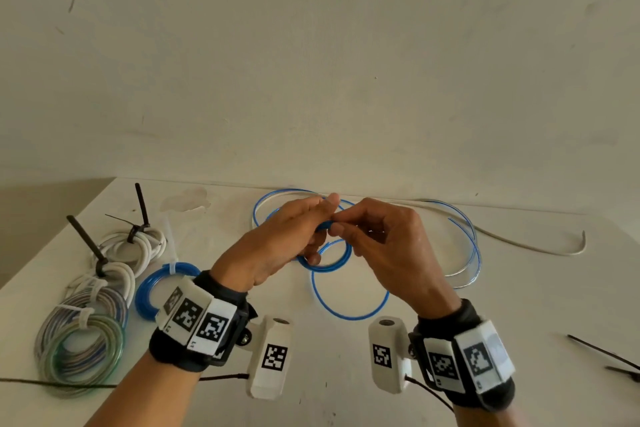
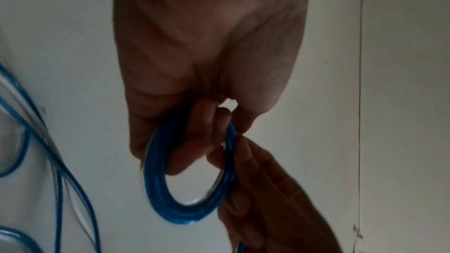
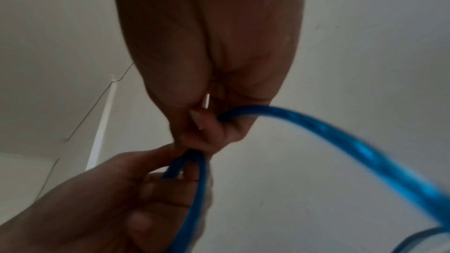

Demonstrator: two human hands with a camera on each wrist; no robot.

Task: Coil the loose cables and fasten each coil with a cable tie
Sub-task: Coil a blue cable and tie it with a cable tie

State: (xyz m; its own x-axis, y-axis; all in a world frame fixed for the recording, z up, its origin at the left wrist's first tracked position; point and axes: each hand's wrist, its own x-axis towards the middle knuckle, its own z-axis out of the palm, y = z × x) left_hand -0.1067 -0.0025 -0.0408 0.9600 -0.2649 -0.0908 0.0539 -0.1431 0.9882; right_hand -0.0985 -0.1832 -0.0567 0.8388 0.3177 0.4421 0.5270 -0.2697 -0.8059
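Left hand grips the blue cable coil; right hand pinches it, fingertips hidden.

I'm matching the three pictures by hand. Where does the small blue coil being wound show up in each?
Head: blue coil centre, between both hands.
Left wrist: lower centre, on the left hand's fingers.
Right wrist: lower centre, edge-on, under the right hand.
Shared landmark: the fingertips meeting.

- Finished coils with upright tie tails crowd the table's left side.
- Loose blue cable and a white cable sprawl across the far right.
- Black ties lie by the right edge.
- Bare table shows near the front, between the wrists.
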